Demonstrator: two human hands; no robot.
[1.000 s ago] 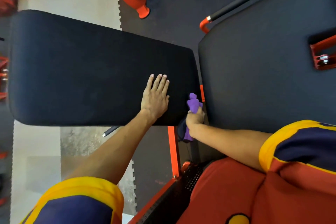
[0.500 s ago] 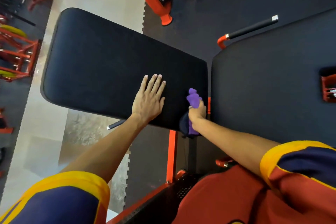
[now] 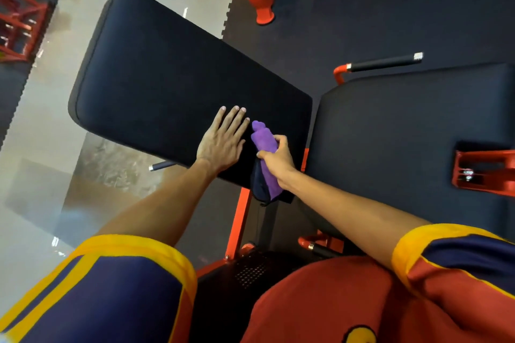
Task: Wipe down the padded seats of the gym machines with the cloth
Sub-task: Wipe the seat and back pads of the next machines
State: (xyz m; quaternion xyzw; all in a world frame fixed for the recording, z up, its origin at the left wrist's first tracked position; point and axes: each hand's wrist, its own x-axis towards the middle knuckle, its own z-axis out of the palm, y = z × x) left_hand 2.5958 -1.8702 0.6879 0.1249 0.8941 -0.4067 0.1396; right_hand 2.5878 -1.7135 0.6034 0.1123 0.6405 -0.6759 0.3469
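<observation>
Purple cloth (image 3: 264,145) bunched in right hand (image 3: 277,160) on black pad (image 3: 167,72).

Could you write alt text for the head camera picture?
Seen from above, a person's right hand grips a bunched purple cloth on a long black padded seat, the left hand resting flat beside it. A second black pad sits to the right, with orange machine frames around.

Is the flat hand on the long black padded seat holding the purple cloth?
No, the left hand lies flat and bare on the black padded seat; the right hand grips the purple cloth.
</observation>
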